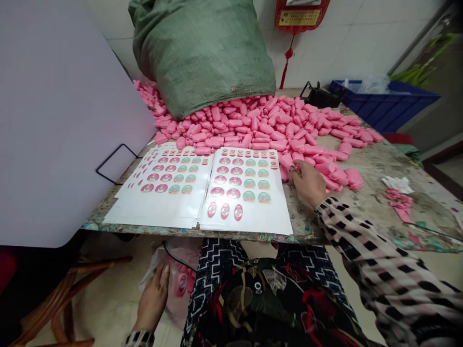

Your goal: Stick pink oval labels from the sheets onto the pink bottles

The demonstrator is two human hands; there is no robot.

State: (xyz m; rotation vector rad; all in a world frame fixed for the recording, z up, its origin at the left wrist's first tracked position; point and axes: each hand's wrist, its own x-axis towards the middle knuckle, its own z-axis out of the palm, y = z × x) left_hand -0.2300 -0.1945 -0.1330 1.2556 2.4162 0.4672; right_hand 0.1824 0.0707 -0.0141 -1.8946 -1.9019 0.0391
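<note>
Pink plastic pieces (275,130) heap just beyond the right hand (307,185), which pinches something too small to name; the left hand (154,296) lies flat on a bag (180,282) below. A nudge could push pieces over the sticker sheet (253,217) beside it.

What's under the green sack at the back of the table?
Pink pieces spill from beneath the green sack along its front edge and left side, across the table. Whatever lies under the sack's middle is covered, and its contents cannot be seen.
</note>
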